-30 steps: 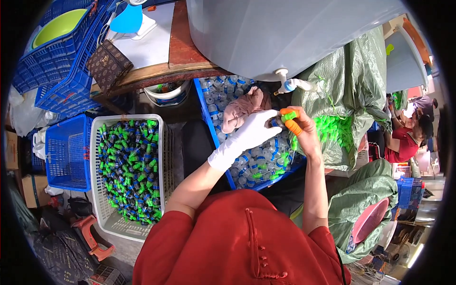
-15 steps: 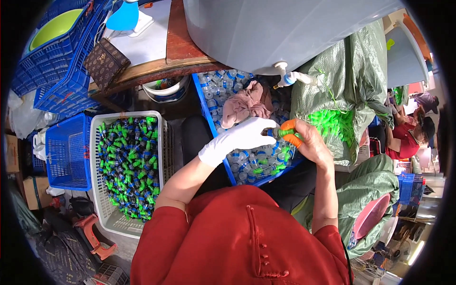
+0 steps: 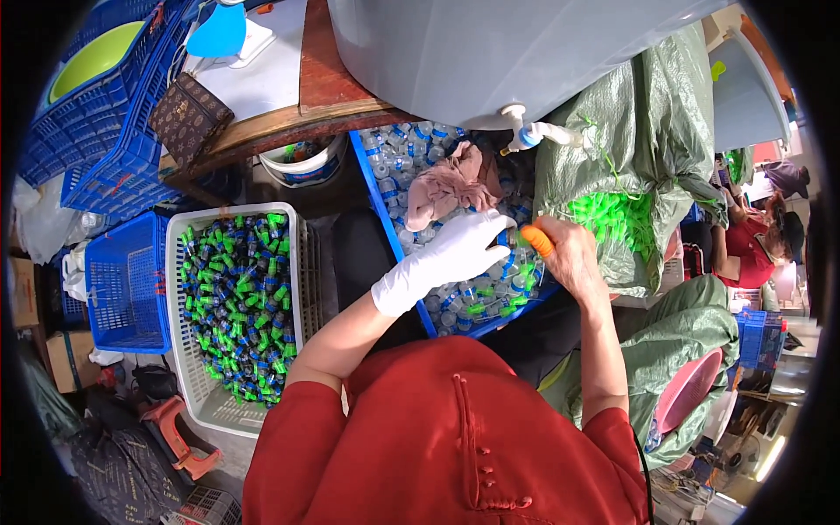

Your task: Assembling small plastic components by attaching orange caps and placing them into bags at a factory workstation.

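My left hand (image 3: 464,249), in a white glove, pinches a small blue-banded bottle (image 3: 506,237) above the blue crate (image 3: 382,206). My right hand (image 3: 564,258) is closed just to the right of the bottle, with orange finger covers on its fingertips; anything between those fingers is hidden. Beneath both hands, the crate holds many small clear bottles (image 3: 451,306) with blue bands, a few with green pieces among them. A crumpled pink cloth (image 3: 451,188) lies on the bottles beyond my left hand.
Left of me, a pale basket (image 3: 188,385) holds dark bottles with green tops (image 3: 236,306). Beside it is a blue basket (image 3: 127,328). A green sack (image 3: 604,140) of bright green pieces (image 3: 612,223) stands at right. A grey tank (image 3: 490,61) with a tap (image 3: 525,131) overhangs the crate.
My right hand has shifted slightly right and turned, its orange fingertips moving away from the bottle. The green piece seen between the hands is no longer visible. My left hand keeps hold of the bottle.
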The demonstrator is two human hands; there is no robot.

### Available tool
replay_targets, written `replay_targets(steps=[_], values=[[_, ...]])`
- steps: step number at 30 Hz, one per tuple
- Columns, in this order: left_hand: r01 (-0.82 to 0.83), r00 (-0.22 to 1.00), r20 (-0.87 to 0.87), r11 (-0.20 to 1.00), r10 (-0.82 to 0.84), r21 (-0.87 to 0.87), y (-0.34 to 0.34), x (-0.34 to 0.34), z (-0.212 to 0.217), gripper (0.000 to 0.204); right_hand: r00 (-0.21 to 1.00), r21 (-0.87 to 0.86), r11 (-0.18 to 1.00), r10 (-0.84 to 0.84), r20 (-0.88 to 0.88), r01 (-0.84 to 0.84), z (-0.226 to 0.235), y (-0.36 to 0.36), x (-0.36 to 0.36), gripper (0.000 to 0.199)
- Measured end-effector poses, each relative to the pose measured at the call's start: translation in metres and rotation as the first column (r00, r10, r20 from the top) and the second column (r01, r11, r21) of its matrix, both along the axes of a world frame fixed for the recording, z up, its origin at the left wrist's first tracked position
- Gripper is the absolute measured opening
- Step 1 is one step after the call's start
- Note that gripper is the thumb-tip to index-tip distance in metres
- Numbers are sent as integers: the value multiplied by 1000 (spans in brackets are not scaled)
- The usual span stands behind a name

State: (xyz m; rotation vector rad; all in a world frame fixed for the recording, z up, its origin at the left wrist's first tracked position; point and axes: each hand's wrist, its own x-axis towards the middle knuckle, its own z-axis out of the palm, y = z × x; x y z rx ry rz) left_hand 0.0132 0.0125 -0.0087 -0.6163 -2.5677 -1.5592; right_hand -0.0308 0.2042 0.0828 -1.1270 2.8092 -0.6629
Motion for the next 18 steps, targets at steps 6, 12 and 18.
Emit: replay_targets(steps=[6, 12, 18], values=[[65, 998, -26, 998, -65, -16, -12, -5, 6, 38, 974, 145, 979, 164, -154, -142, -10, -2, -8, 27], [-344, 928, -277, 856, 249, -385, -19, 23, 4, 37, 805, -205, 962, -23, 593, 178, -53, -8, -1, 24], [-563, 711, -97, 482, 696, -671, -157, 126, -15, 39, 869, -46, 895, -418, 266, 444, -58, 76, -24, 27]])
